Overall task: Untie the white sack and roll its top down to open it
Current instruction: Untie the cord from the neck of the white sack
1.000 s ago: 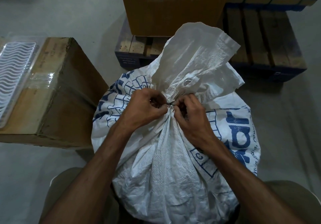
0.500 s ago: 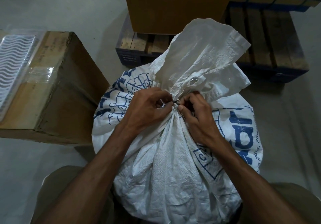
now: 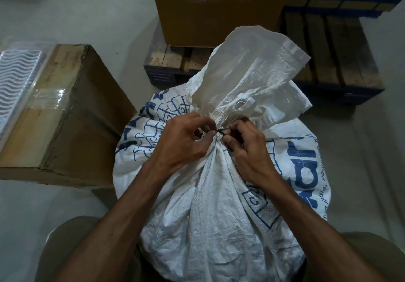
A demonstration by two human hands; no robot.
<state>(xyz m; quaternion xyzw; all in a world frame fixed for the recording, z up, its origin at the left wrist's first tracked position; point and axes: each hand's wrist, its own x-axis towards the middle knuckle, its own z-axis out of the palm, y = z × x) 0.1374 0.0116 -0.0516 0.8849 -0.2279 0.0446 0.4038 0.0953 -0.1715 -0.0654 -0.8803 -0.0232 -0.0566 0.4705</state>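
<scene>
A white woven sack (image 3: 210, 205) with blue print stands on the floor between my knees. Its neck is gathered and bound by a thin dark tie (image 3: 219, 130). Above the tie the loose top flares upward, with a metal eyelet (image 3: 240, 104) showing. My left hand (image 3: 182, 143) pinches the tie from the left with thumb and fingertips. From the right, my right hand (image 3: 247, 148) pinches the same tie. Both hands press against the sack's neck.
A brown cardboard box (image 3: 65, 115) with a clear plastic tray (image 3: 15, 80) on top stands to the left. Behind the sack, a second cardboard box (image 3: 219, 8) sits on a wooden pallet (image 3: 328, 58) with blue edges. Grey floor lies all around.
Both hands stay at the sack's neck, with the fingers shifting slightly on the tie. The view has drifted a little; the sack remains tied.
</scene>
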